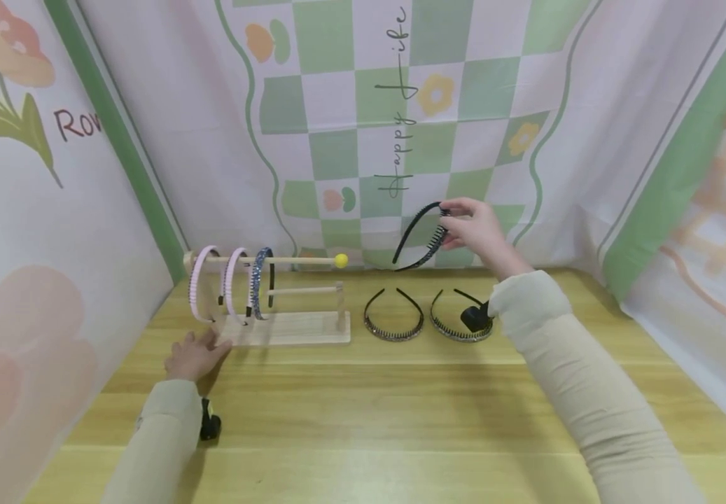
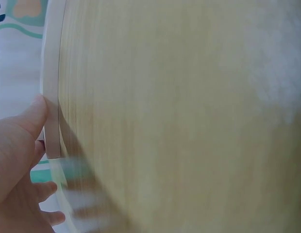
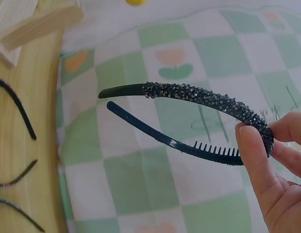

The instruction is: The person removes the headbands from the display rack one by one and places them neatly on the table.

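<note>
1. one black headband (image 3: 199, 94), crusted with dark glitter, is in the right grip (image 1: 472, 227); thumb and fingers pinch it at the bend, its two ends free.
2. two more bands lie apart on the counter (image 1: 350, 420): one toothed band (image 1: 394, 337) below and left of the right grip, a second toothed band (image 1: 454, 335) almost straight below it, partly hidden by a black wrist camera (image 1: 476, 318).
3. one wooden rack (image 1: 299, 329) stands just beside the left grip (image 1: 195, 357), with two rods: an upper rod (image 1: 302, 260) tipped by a yellow ball (image 1: 341, 261), and a lower rod (image 1: 312, 290).
4. three bands hang on the upper rod, beyond the left grip: a pink band (image 1: 194, 287), another pink band (image 1: 229, 287), and a blue glitter band (image 1: 255, 283), the nearest of them to the right grip.
5. the right arm reaches forward and inward, the right grip raised above the counter.
6. the left arm lies low; its thumb touches the rack's base edge, the other fingers loosely spread.
</note>
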`<move>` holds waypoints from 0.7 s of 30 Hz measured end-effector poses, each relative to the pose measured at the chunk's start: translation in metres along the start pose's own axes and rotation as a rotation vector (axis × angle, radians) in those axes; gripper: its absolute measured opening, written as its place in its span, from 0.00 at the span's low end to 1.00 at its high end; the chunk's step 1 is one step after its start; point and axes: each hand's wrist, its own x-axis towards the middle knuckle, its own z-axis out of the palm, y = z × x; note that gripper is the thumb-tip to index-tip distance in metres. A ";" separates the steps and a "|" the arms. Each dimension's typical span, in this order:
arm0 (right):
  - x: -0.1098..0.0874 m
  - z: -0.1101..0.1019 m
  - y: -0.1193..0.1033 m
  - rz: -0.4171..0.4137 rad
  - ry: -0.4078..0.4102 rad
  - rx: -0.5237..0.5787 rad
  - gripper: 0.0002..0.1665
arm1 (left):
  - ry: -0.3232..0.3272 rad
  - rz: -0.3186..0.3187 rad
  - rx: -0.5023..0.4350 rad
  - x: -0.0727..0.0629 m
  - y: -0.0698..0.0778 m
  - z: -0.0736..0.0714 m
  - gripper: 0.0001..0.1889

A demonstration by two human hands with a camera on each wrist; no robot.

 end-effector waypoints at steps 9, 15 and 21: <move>-0.006 -0.031 0.021 0.029 0.044 -0.048 0.28 | -0.001 0.004 -0.002 0.000 0.000 0.000 0.43; -0.008 -0.047 0.035 0.039 0.070 -0.056 0.28 | -0.005 -0.001 0.001 -0.001 0.001 -0.001 0.43; -0.010 -0.060 0.047 0.057 0.094 -0.048 0.27 | -0.010 -0.002 -0.005 -0.003 0.003 -0.003 0.42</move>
